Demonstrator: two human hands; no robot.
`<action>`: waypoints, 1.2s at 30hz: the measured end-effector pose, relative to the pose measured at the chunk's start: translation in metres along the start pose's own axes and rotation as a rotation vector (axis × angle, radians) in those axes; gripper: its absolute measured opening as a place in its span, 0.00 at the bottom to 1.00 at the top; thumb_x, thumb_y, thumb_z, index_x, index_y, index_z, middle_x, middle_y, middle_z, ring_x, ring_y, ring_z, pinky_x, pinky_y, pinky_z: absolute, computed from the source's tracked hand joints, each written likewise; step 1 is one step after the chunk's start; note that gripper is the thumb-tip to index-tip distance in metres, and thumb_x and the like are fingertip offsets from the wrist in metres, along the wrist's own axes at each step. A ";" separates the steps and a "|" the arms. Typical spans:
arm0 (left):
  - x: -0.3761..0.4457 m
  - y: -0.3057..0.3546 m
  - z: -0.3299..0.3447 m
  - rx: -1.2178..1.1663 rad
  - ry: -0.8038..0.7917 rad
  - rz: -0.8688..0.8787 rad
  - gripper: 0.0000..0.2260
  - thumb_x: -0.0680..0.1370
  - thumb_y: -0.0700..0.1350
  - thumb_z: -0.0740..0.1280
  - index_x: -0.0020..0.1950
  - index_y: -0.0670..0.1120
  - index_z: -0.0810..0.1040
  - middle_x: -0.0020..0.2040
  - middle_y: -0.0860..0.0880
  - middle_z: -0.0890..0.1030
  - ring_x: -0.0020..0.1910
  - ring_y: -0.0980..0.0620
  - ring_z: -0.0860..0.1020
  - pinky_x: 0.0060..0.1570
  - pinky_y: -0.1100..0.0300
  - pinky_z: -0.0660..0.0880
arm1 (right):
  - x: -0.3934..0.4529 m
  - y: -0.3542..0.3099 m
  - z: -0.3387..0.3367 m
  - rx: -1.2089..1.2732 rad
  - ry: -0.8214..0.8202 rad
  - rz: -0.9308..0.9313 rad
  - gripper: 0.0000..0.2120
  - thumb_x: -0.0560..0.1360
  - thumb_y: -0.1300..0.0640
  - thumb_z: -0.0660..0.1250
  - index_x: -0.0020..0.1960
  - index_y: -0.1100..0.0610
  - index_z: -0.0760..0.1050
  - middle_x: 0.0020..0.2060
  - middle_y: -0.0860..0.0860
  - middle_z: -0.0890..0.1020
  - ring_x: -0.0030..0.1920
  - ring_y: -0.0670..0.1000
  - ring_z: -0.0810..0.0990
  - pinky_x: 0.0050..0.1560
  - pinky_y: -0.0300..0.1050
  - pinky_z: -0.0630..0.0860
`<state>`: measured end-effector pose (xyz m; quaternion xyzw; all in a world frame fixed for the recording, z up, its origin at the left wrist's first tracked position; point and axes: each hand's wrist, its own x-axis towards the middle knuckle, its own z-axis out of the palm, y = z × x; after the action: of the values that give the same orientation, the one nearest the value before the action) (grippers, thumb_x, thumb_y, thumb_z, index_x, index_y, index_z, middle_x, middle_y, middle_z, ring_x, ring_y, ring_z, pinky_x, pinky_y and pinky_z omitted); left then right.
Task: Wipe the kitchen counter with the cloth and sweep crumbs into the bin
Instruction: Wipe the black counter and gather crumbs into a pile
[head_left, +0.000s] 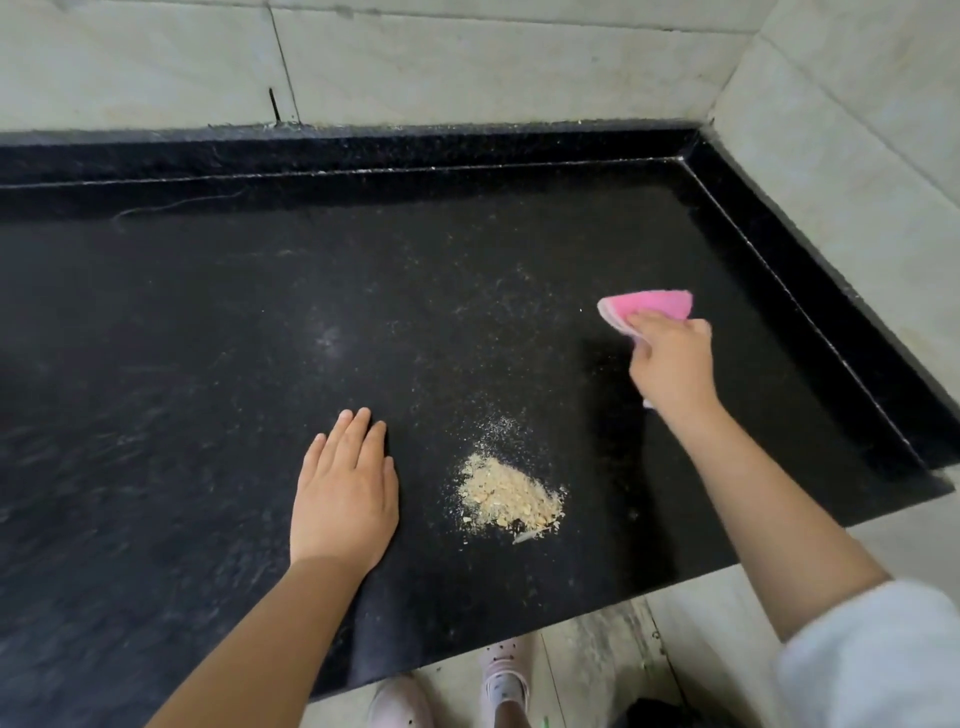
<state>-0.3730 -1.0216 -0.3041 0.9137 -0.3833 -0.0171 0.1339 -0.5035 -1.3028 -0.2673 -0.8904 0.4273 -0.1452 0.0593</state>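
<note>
A black stone counter (208, 338) fills most of the head view. A heap of pale tan crumbs (509, 496) lies near its front edge, with fine crumbs scattered further back. My right hand (670, 364) grips a folded pink cloth (647, 306) and presses it on the counter, up and to the right of the heap. My left hand (345, 493) lies flat on the counter to the left of the heap, palm down, fingers together, holding nothing. No bin can be clearly made out.
A raised black rim (810, 249) runs along the back and right sides of the counter, with pale tiled walls (467, 62) behind. Below the front edge are the floor, my feet in pale shoes (506, 670) and a dark object (654, 714).
</note>
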 end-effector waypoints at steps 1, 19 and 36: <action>0.000 0.000 0.000 0.002 0.001 -0.001 0.23 0.76 0.47 0.49 0.57 0.36 0.77 0.59 0.38 0.77 0.61 0.40 0.74 0.61 0.46 0.64 | 0.012 0.013 0.007 -0.049 -0.036 0.066 0.18 0.74 0.67 0.58 0.62 0.59 0.74 0.59 0.55 0.78 0.53 0.62 0.70 0.53 0.44 0.64; 0.003 0.000 0.002 0.025 0.017 -0.026 0.21 0.75 0.46 0.51 0.55 0.38 0.78 0.58 0.40 0.79 0.60 0.42 0.76 0.60 0.46 0.70 | 0.026 -0.060 0.011 0.175 -0.147 -0.243 0.20 0.73 0.73 0.56 0.61 0.63 0.75 0.61 0.58 0.76 0.57 0.63 0.71 0.59 0.31 0.55; 0.003 0.001 0.002 0.025 0.044 -0.005 0.21 0.75 0.47 0.51 0.53 0.38 0.80 0.55 0.41 0.80 0.57 0.41 0.77 0.59 0.48 0.70 | -0.083 -0.013 -0.035 0.267 -0.163 -0.332 0.21 0.68 0.71 0.59 0.58 0.61 0.77 0.58 0.49 0.75 0.59 0.49 0.72 0.64 0.25 0.52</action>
<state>-0.3717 -1.0252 -0.3052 0.9164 -0.3782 0.0072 0.1309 -0.5540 -1.2292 -0.2486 -0.9416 0.2456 -0.1357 0.1862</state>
